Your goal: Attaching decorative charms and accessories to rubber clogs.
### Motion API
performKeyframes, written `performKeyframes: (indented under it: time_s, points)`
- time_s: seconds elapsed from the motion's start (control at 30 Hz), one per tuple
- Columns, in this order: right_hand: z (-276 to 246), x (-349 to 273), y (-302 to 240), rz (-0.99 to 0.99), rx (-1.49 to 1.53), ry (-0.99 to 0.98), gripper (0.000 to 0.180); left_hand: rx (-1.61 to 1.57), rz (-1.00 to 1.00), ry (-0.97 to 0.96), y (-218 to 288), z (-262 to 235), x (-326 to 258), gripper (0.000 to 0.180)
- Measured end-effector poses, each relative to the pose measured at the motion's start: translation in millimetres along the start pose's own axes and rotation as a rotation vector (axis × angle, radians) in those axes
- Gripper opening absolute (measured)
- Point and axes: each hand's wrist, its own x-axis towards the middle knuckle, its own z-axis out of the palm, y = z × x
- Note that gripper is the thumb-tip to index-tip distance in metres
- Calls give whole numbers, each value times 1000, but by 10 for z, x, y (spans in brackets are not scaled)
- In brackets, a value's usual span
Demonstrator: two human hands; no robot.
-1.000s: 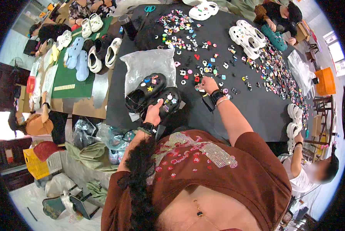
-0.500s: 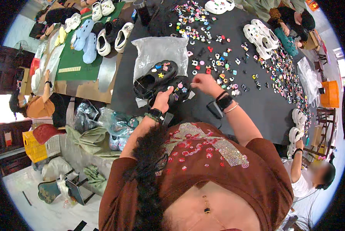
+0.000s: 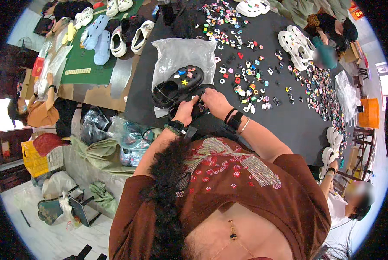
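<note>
Two black clogs lie together in front of me, partly on a clear plastic bag (image 3: 185, 53). The farther clog (image 3: 195, 79) carries blue, red and yellow charms, the yellow one star-shaped. My left hand (image 3: 185, 112) grips the side of the nearer clog (image 3: 201, 113), its thumb on top of the upper. Closed against that same upper is my right hand (image 3: 215, 102), fingertips bunched close to the left thumb. Whatever sits between the right fingertips is hidden, and the hands cover most of the nearer clog's front.
Many small colourful charms (image 3: 250, 73) are strewn across the dark table (image 3: 263, 132). White clogs (image 3: 295, 47) stand at the far right. Left, a green mat (image 3: 109, 76) holds blue clogs (image 3: 102, 47) and other shoes. Co-workers sit left and right. A dark tumbler (image 3: 166, 12) stands at the back.
My right hand has come left from beside the clog onto its upper, next to my left thumb. My left hand keeps its grip. The view has shifted slightly.
</note>
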Motion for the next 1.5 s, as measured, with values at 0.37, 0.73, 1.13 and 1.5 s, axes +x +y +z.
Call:
performKeyframes:
  time_s: [0.37,0.73,1.13,1.5]
  points:
    - [121,250,-52,87,-100,-84,13,1250,736,-91,0,-301,216,48]
    - [341,180,-6,84,12,-176,25,191,45,174,-128,-52,130,38]
    - [147,164,191,75,106,-72,15,521,296,29,42,97,-50,28]
    - [-72,-83,439,197,285,77,14,1529,466,192,175,-200,-201,32]
